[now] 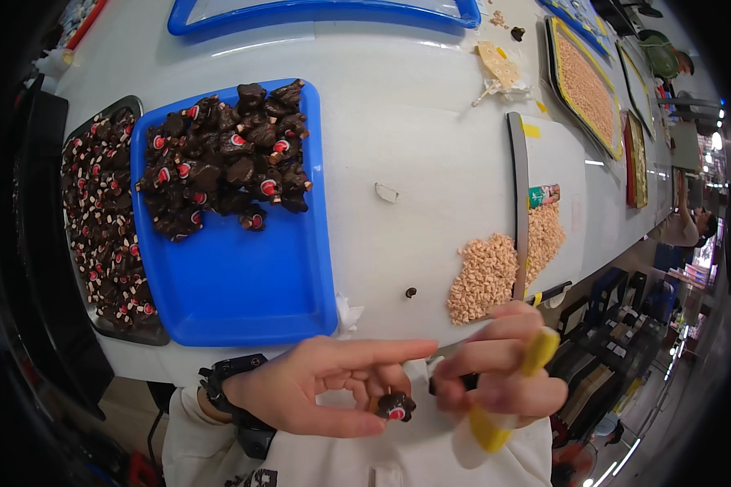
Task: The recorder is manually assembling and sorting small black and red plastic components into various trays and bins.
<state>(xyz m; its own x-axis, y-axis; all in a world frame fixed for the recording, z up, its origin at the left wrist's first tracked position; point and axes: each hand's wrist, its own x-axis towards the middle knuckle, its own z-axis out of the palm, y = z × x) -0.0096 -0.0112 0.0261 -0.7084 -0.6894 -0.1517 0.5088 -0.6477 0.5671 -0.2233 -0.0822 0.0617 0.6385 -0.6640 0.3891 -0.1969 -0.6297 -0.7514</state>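
Head view, lower centre: the left hand [321,391] clamped a lumpy, dark-brown piece [400,401] bearing a round red label [395,414]; the right hand [497,375] gripped a yellow object [489,430].

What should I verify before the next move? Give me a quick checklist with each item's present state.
1. Left hand holds the dark piece with a red label: ok, held at the fingertips.
2. Right hand grips the yellow tool: ok.
3. Tool's working end in sight: cannot tell, hand covers part.
4. Blue tray has room: ok, its near part is bare.
5. Pale crumbs on one side of the grey bar: not ok, both sides.
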